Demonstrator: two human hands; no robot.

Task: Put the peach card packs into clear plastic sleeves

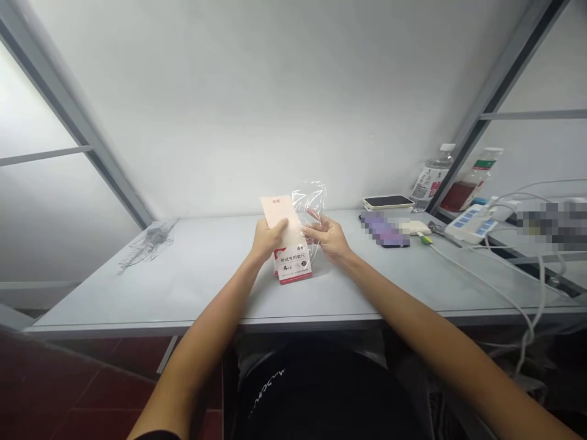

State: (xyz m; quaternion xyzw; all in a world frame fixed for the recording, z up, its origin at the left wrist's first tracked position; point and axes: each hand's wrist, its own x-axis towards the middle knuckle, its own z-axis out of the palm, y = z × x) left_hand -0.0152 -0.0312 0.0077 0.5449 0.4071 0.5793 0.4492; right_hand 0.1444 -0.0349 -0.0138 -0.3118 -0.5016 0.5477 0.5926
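Observation:
Above the middle of the grey-white table, my left hand (pixel 269 238) grips a pale pink card (pixel 277 211), thumb across its front. Lower down is a white and red printed packet insert (pixel 295 263) with Chinese lettering that reads as an exam ruler set; how it joins the pale card is hard to make out. To the right, my right hand (pixel 331 237) is closed at the edge of a clear plastic sleeve (pixel 312 195), thumb and fingers near the card's right edge. The sleeve is shiny and creased, and some fingers show through it.
At right lie a phone on a white box (pixel 389 206), a blurred purple phone (pixel 385 230), a power strip (pixel 477 223) and trailing white cables (pixel 477 287). Two bottles (pixel 431 180) lean by the frame post. Dark scribble-like marks (pixel 149 244) are at the left.

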